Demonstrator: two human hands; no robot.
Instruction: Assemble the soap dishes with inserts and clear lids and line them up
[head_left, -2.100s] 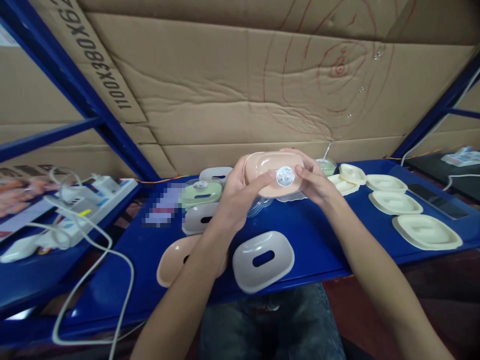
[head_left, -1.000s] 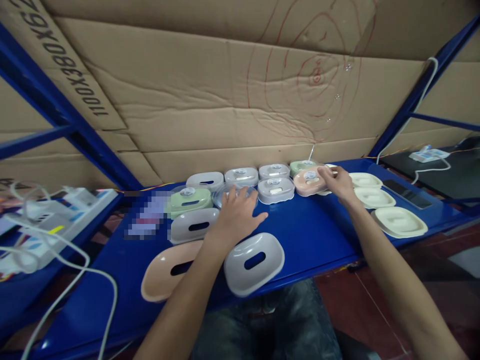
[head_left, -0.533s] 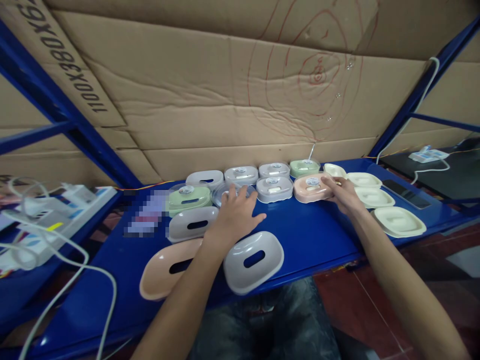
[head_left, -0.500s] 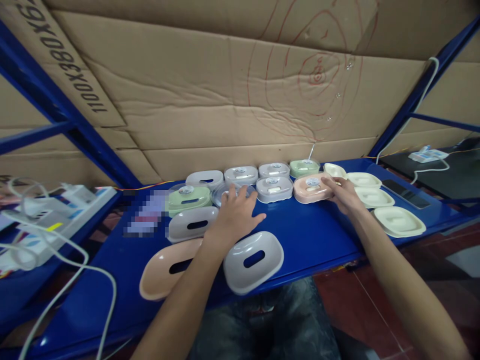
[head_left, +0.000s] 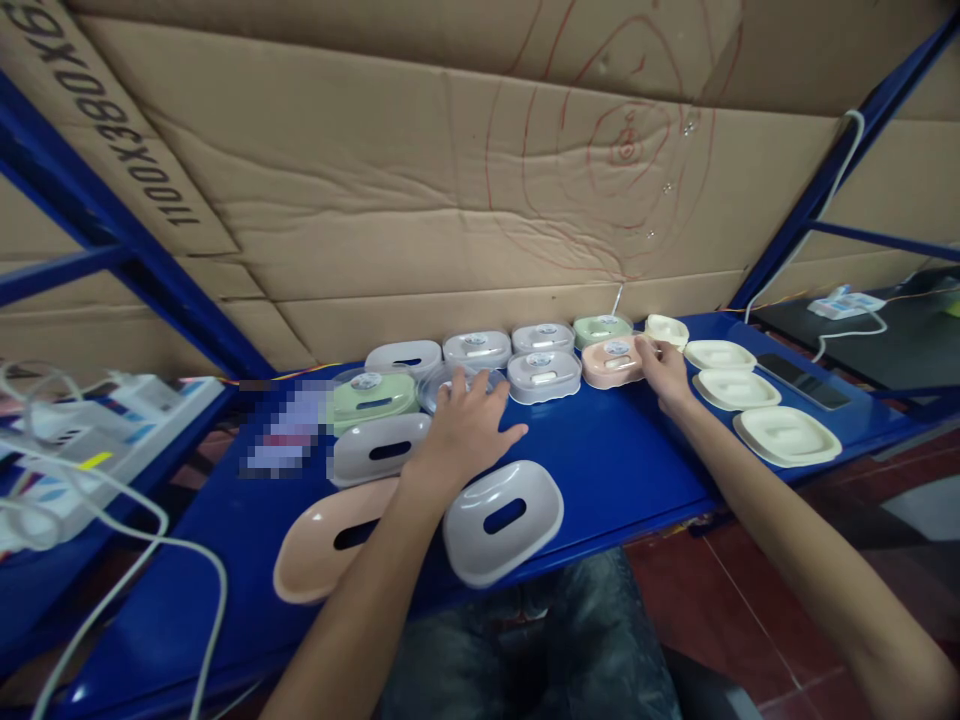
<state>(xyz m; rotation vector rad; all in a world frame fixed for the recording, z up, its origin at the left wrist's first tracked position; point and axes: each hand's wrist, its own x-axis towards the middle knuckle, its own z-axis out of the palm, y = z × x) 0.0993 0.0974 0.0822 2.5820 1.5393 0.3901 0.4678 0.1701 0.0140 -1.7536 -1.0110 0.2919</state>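
The right hand (head_left: 661,372) rests fingers against the pink box (head_left: 613,362), squaring it into the row — the left hand (head_left: 463,430) lies open and flat on a clear lid (head_left: 450,384), steadying it on the desk (head_left: 622,470).

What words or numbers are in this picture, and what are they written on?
"1100X380X6...", upside down and cut off by the edge, printed on the cardboard sheet.
Round stickers on the soap box lids, such as the pink one: too small to read.
Pixelated patch on the blue shelf: unreadable.
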